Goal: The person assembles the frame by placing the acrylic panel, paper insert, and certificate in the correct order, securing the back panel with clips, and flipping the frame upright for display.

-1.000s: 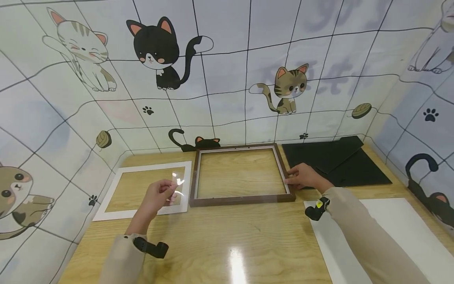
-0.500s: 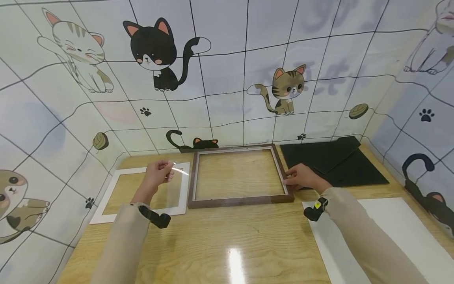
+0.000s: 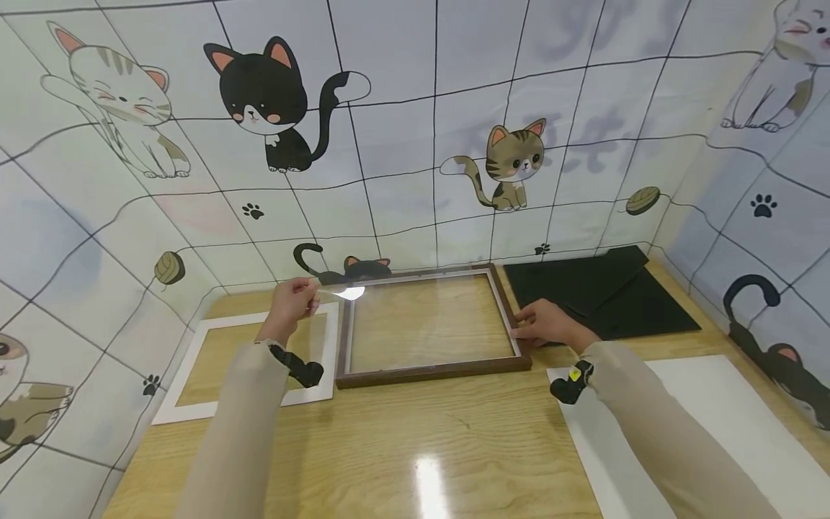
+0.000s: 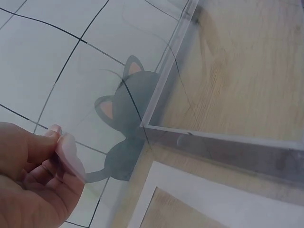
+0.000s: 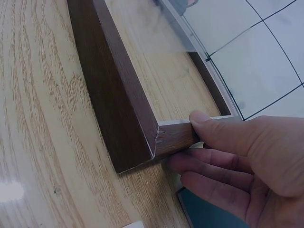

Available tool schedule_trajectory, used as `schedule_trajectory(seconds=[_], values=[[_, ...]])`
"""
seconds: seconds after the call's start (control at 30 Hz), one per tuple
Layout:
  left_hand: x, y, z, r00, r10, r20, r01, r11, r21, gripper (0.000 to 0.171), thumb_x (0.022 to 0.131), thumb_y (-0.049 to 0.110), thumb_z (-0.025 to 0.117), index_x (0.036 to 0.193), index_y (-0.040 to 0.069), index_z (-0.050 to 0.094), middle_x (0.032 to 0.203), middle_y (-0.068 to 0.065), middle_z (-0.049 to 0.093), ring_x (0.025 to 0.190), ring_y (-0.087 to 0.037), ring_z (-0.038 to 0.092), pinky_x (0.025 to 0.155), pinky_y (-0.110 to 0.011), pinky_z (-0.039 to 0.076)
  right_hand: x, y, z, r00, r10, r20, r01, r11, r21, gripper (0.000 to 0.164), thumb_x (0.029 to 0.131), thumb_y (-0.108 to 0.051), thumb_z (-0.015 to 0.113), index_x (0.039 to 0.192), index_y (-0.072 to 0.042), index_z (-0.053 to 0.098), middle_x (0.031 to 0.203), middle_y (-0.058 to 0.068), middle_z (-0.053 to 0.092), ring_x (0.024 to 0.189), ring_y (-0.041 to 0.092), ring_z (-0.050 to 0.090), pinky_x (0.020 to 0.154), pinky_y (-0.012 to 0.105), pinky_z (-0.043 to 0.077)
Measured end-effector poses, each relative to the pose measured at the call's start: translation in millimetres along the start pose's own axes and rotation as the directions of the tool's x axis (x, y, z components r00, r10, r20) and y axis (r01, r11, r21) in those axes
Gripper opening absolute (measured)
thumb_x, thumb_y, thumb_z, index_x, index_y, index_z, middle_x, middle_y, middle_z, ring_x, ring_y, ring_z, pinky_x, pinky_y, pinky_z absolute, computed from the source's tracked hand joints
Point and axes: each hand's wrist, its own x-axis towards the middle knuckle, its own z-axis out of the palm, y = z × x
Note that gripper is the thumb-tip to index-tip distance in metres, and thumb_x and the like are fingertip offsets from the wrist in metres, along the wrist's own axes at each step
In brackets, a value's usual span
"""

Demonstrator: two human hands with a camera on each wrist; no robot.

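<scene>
My left hand [image 3: 289, 308] pinches the corner of a clear plastic sheet [image 3: 353, 293], which shows mainly by its glare. Its near corner [image 4: 71, 156] curls beside the fingers in the left wrist view. The sheet stretches over a brown picture frame [image 3: 434, 373] lying face down at the back of the table; the sheet's edge crosses the frame opening in the right wrist view. My right hand [image 3: 550, 323] holds the frame's right side, thumb [image 5: 200, 118] on the top edge and fingers curled by the outer side. The sheet's far extent is hard to see.
A white mat [image 3: 330, 346] with a rectangular window lies left of the frame. To the right is a black backing board [image 3: 609, 292] with a folded flap. A white sheet [image 3: 687, 389] lies under the right forearm. A cat-patterned wall [image 3: 415, 144] rises behind the table.
My left hand has lifted and moved toward the back with the clear sheet, which now spreads over the frame rather than the mat. The right hand keeps its hold on the frame.
</scene>
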Motion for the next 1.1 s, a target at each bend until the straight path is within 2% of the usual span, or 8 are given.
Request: schedule_trajectory(seconds=[0.23,0.47,0.63,0.8,1.1], values=[[16.8,0.8,15.5,1.000,-0.022,0.001,0.022,1.000,-0.022,0.029,0.095,0.013,0.048,0.113,-0.010,0.049,0.071,-0.004,0.051,0.055,-0.006,0.048,0.049,-0.016,0.042,2.5,0.5,0.7,1.000,-0.011,0.003,0.011,1.000,-0.016,0.056,0.084,-0.012,0.067,0.123,0.020,0.043,0.101,0.028,0.059,0.074,0.027,0.066,0.062,0.036,0.054],[26.5,-0.2,30.1,0.998,-0.066,0.022,0.067,0.996,-0.066,0.032,0.096,0.011,0.048,0.120,-0.010,0.047,0.081,-0.011,0.052,0.057,-0.009,0.049,0.049,-0.017,0.042,3.2,-2.2,0.0,1.000,-0.004,0.002,0.004,1.000,-0.002,0.053,0.084,-0.009,0.066,0.122,0.020,0.043,0.089,0.019,0.063,0.071,0.024,0.066,0.061,0.035,0.054],[33.1,-5.4,33.8,0.997,-0.077,0.022,0.078,0.995,-0.065,0.031,0.095,0.009,0.049,0.118,-0.011,0.048,0.077,-0.011,0.052,0.055,-0.009,0.049,0.048,-0.017,0.042,3.5,-3.0,-0.1,1.000,0.000,0.011,0.000,1.000,0.015,0.052,0.084,-0.007,0.065,0.122,0.021,0.043,0.078,0.012,0.062,0.069,0.025,0.065,0.062,0.036,0.054],[37.8,-10.0,34.8,0.998,-0.065,0.023,0.066,0.997,-0.049,0.032,0.095,0.009,0.049,0.117,-0.014,0.048,0.067,-0.004,0.050,0.050,-0.005,0.048,0.046,-0.016,0.043,3.8,-2.4,-0.4,1.000,0.008,0.013,-0.008,1.000,0.015,0.052,0.084,-0.008,0.066,0.121,0.021,0.044,0.076,0.011,0.061,0.069,0.026,0.066,0.062,0.036,0.054],[41.2,-15.7,40.8,0.997,-0.057,0.050,0.059,0.997,-0.039,0.032,0.094,0.009,0.049,0.116,-0.015,0.048,0.066,-0.003,0.051,0.051,-0.005,0.048,0.047,-0.017,0.042,3.2,-0.8,-1.6,1.000,0.011,0.004,-0.011,1.000,0.025,0.050,0.083,-0.007,0.066,0.120,0.021,0.045,0.074,0.010,0.061,0.066,0.024,0.065,0.061,0.035,0.054]])
